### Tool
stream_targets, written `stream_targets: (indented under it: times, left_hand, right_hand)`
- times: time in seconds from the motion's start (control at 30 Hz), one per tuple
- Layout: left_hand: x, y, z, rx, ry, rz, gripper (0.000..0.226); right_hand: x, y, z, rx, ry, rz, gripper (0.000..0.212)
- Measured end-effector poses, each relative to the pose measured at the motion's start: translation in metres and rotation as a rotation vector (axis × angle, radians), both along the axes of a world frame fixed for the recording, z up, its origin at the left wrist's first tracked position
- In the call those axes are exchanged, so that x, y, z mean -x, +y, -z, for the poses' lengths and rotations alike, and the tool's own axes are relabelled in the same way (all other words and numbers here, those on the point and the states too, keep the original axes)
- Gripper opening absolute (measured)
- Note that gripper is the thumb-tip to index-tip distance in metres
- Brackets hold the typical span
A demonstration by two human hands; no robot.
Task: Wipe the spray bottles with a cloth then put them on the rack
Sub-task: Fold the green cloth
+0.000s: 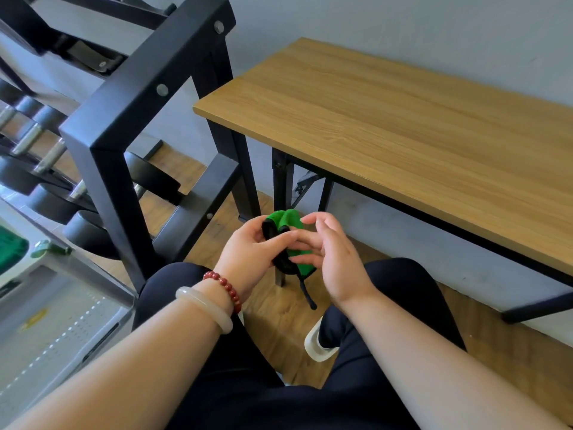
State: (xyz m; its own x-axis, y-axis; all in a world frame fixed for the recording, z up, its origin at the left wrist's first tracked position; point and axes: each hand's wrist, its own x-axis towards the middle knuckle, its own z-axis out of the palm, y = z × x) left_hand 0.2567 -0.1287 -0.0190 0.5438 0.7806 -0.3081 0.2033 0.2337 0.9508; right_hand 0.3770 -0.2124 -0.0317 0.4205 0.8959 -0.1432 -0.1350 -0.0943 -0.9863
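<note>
My left hand point(248, 252) grips a small green cloth point(286, 220) with black edging, low between my knees. A black cord point(307, 293) hangs down from the cloth. My right hand point(333, 256) meets it from the right, its fingers curled against the cloth's right side with the thumb hidden. What looks like a pale green spray trigger point(46, 247) pokes up at the far left beside a grey crate point(62, 330); no bottle body shows. The black metal rack point(130, 97) stands at the upper left.
Dumbbells point(37, 131) lie on the rack's lower tiers. A wooden table point(387, 113) on black legs runs along the grey wall at right. My dark-trousered knees and a white shoe point(316, 346) are over the wood floor. Something dark green point(11, 252) sits at the left edge.
</note>
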Motion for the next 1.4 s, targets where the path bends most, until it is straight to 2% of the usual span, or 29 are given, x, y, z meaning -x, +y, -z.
stream_targets:
  times: [0.07,0.17,0.2,0.23,0.3,0.33,0.4,0.43,0.57,0.73,0.9,1.13,1.27,1.4]
  left_hand:
    - [-0.001,0.003,0.002,0.015,0.002,-0.081,0.013]
    - [0.002,0.008,0.001,0.093,-0.053,-0.1,0.017]
    - [0.003,0.009,0.0,0.128,-0.085,-0.072,0.02]
    - [0.004,0.009,-0.002,0.162,-0.118,-0.038,0.022]
    - [0.006,0.01,-0.004,0.22,-0.177,0.018,0.026]
    - [0.006,0.011,-0.005,0.247,-0.2,0.028,0.027]
    - [0.006,0.012,-0.005,0.291,-0.232,0.013,0.027]
    - [0.005,0.012,-0.004,0.308,-0.241,-0.001,0.025]
    - [0.004,0.009,0.001,0.381,-0.223,0.01,0.025]
    - [0.002,0.006,0.008,0.319,-0.153,-0.055,0.032]
    - [0.001,0.005,0.008,0.133,-0.125,-0.023,0.033]
    - [0.008,0.014,0.005,0.369,-0.35,0.031,0.042]
    - [0.014,0.017,0.001,0.498,-0.424,0.041,0.04]
    - [0.017,0.021,-0.003,0.518,-0.396,0.04,0.024]
  right_hand:
    - [-0.002,0.001,-0.001,-0.015,0.039,0.021,0.02]
    - [-0.012,0.0,0.002,0.041,-0.196,0.191,0.01]
    - [-0.016,-0.001,0.005,0.077,-0.236,0.19,0.021]
    - [-0.019,-0.002,0.006,0.123,-0.227,0.153,0.042]
    - [-0.019,-0.003,0.009,0.186,-0.061,0.071,0.086]
    - [-0.018,-0.002,0.011,0.179,0.052,0.053,0.093]
    - [-0.016,0.001,0.015,0.138,0.229,0.085,0.088]
    - [-0.016,0.002,0.018,0.131,0.249,0.115,0.082]
    - [-0.017,0.003,0.017,0.093,0.104,0.185,0.045]
    - [-0.02,0.001,0.019,0.076,-0.001,0.21,0.045]
    - [-0.019,-0.001,0.02,0.062,-0.05,0.234,0.043]
    - [-0.026,-0.002,0.015,-0.055,0.222,0.201,0.056]
    - [-0.026,-0.004,0.012,-0.067,0.408,0.164,0.046]
    - [-0.028,-0.009,0.014,-0.085,0.513,0.147,0.04]
